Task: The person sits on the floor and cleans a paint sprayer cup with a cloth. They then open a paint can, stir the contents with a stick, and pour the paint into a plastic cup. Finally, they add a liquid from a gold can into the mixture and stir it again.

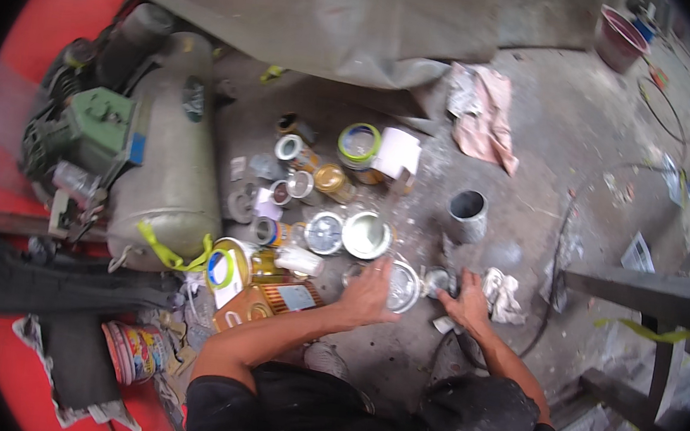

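Observation:
My left hand (367, 294) rests against the left side of an open round metal can (404, 287) with a bright silver rim, its fingers curved along it. My right hand (467, 304) is at the can's other side, thumb and fingers apart, beside a small silvery cup-like piece (440, 282). What exactly that piece is I cannot make out. Beyond my left hand are an open can with pale insides (365, 235) and a silver-lidded can (324, 233). A white crumpled cloth (504, 296) lies just right of my right hand.
Several cans and jars, one with a green rim (359, 143), cluster ahead. A dark cylinder (467, 216) stands at right, and a pink cloth (487, 117) lies farther off. An air compressor tank (169, 157) is at left, a metal stand (644, 296) at right. A dark hose (557, 265) crosses the floor.

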